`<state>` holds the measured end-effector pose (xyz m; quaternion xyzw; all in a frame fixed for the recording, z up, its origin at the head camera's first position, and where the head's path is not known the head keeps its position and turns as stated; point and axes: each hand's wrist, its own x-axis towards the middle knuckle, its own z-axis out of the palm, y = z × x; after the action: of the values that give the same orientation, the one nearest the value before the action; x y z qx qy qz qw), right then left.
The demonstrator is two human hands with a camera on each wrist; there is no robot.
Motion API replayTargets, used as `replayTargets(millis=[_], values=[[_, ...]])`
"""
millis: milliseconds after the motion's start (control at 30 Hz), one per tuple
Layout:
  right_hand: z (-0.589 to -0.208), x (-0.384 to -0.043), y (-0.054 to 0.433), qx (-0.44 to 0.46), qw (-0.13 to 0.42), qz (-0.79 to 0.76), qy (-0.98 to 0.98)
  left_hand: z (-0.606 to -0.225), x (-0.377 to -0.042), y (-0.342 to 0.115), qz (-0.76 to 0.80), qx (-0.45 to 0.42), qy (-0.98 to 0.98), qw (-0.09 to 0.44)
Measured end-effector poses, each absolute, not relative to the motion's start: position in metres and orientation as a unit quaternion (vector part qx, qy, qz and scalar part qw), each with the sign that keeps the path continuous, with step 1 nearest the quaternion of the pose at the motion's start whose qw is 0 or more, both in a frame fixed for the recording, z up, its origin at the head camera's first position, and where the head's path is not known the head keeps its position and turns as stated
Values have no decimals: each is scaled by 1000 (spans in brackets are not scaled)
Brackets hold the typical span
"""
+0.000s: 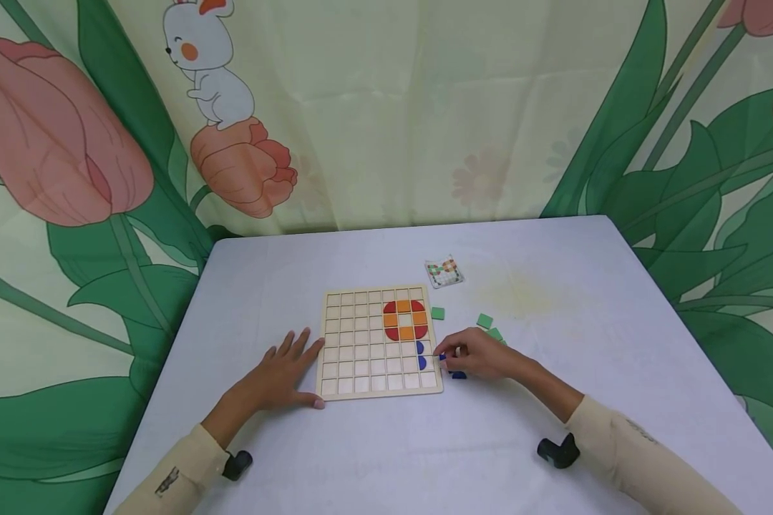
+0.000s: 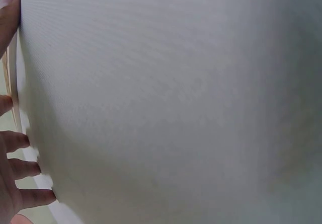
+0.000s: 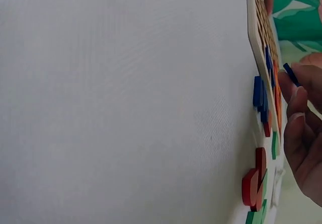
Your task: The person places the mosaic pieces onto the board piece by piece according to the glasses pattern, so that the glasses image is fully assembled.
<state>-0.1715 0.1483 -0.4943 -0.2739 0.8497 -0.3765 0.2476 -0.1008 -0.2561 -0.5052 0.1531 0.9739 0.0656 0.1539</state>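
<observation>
Your beige sleeves (image 1: pixel 638 450) come in nearest the camera, each with a black wrist camera (image 1: pixel 558 452) behind your fingers. Your left hand (image 1: pixel 277 375) lies with its fingers spread apart, thumb at the near corner of the wooden grid board (image 1: pixel 361 357) and index fingertip at its side edge; the board stretches rightward from those fingers across to your right fingertips. Your right hand (image 1: pixel 479 354) has its thumb and fingertips clamped on a thin blue piece (image 3: pixel 291 74), held up just beside the board's right edge.

Just left of those right fingertips, two blue half-rounds (image 1: pixel 422 363) sit in the rightmost column of the grid, one behind the other. Beyond your right fingers, up the board, orange squares (image 1: pixel 406 332) and red corner pieces (image 1: pixel 421 332) form a ring around one bare cell. Loose blue pieces (image 1: pixel 459 375) lie below your right hand, and the right wrist view shows loose red pieces (image 3: pixel 250 186) near it too. Green squares (image 1: pixel 485 321) lie past your right fingers, one of them close to the board's edge. Farthest from your fingers on the white tablecloth (image 1: pixel 373 458) is a small pattern card (image 1: pixel 444 272).
</observation>
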Motion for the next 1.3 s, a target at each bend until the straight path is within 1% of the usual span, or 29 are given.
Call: replayTargets(millis=[100,200,400,567,933,1300], values=[[-495,-171,141,-268,269,-385,841,-505,-101,-256,65,154,974,155],[-496,-170,133,-273,276,-393,833,-503,-102,-255,64,152,974,157],[-500,-164,121,-292,256,-397,832,-501,-102,-253,61,151,974,160],[-501,-158,112,-278,253,-391,840,-502,-103,-253,60,149,974,161],[-496,-147,98,-277,234,-357,861,-503,-104,-254,61,152,973,164],[-497,-144,95,-276,235,-364,858,-501,-101,-254,66,152,973,159]])
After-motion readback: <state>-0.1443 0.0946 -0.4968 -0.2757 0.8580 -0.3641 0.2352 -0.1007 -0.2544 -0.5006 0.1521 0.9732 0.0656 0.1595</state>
